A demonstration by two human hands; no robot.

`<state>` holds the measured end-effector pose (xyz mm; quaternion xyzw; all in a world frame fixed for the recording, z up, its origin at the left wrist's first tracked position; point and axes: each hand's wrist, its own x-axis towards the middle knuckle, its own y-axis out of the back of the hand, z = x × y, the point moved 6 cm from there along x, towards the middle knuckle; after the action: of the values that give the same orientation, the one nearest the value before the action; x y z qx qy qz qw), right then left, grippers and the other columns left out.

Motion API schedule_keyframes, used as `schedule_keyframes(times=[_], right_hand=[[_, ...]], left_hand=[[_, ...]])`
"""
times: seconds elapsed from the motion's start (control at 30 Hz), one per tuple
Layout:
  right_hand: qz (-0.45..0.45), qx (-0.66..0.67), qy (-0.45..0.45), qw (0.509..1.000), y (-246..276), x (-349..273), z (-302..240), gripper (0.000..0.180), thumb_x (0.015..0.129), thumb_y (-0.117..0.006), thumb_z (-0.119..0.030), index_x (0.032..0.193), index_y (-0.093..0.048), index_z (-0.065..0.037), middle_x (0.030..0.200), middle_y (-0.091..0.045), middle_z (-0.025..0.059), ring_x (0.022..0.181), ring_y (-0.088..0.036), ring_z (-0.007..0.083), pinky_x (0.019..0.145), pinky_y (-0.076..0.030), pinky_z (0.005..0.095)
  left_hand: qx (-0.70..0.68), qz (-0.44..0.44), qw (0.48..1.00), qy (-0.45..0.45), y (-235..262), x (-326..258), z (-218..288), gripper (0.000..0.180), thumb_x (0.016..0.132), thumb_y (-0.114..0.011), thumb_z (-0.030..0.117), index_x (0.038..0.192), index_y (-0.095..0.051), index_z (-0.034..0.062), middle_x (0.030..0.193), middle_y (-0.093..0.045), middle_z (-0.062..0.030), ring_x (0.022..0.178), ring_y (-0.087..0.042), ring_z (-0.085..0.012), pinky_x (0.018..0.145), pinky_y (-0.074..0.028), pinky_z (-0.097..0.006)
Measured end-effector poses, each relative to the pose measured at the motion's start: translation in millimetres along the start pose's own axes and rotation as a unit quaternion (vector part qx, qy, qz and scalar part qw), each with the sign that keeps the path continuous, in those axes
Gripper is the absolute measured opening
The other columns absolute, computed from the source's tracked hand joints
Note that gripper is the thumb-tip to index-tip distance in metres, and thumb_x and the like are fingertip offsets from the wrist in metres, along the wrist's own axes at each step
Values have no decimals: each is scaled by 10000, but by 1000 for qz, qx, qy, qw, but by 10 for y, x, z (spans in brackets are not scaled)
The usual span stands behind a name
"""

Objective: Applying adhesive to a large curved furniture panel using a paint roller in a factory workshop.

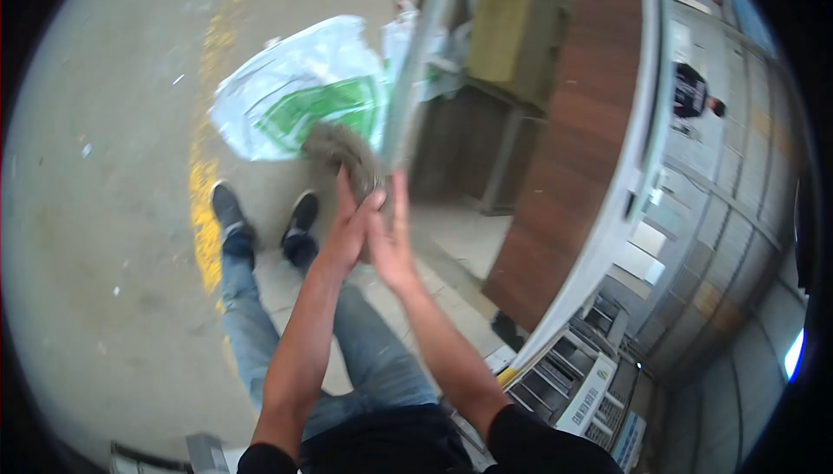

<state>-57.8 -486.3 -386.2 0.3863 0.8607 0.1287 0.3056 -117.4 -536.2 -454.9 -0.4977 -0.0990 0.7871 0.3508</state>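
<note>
A grey-brown bundle (345, 149), soft-looking and blurred, sticks out beyond my two hands, its far end over the plastic sheet. It is pressed between my left hand (349, 224) and my right hand (390, 244), which meet near the thumbs. Fingers of both hands reach up along its sides, the right ones nearly straight. Whether it is a cloth or something else cannot be made out. Beyond it, a crumpled white plastic sack (299, 58) with a green print lies on the floor.
To the right stands a bench with a brown top (577, 144) and a pale metal leg (421, 66). A yellowish block (512, 27) sits beside it. A yellow line (205, 214) marks the concrete floor. Farther right, a person (691, 91) in dark clothes is visible.
</note>
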Motion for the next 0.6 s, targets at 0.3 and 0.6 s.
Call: schedule_keyframes(times=[0.3, 0.6], right_hand=[[101, 382, -245, 885, 70, -131, 18, 551, 1051, -517, -316, 1492, -415, -1, 1497, -465, 109, 1378, -413, 200, 1153, -307, 324], [153, 481, -194, 841, 610, -198, -165, 456, 1081, -427, -395, 1275, -574, -9, 1154, -652, 89, 1033, -621, 163, 884, -516, 309]], left_hand=[[77, -162, 977, -117, -167, -597, 308, 906, 924, -575, 128, 1579, 33, -22, 1671, 7, -169, 1540, -13, -245, 1234, -74, -344], [136, -66, 980, -129, -647, -940, 255, 660, 933, -694, 106, 1492, -374, -43, 1374, -556, -130, 1243, -531, -171, 1051, -414, -300]])
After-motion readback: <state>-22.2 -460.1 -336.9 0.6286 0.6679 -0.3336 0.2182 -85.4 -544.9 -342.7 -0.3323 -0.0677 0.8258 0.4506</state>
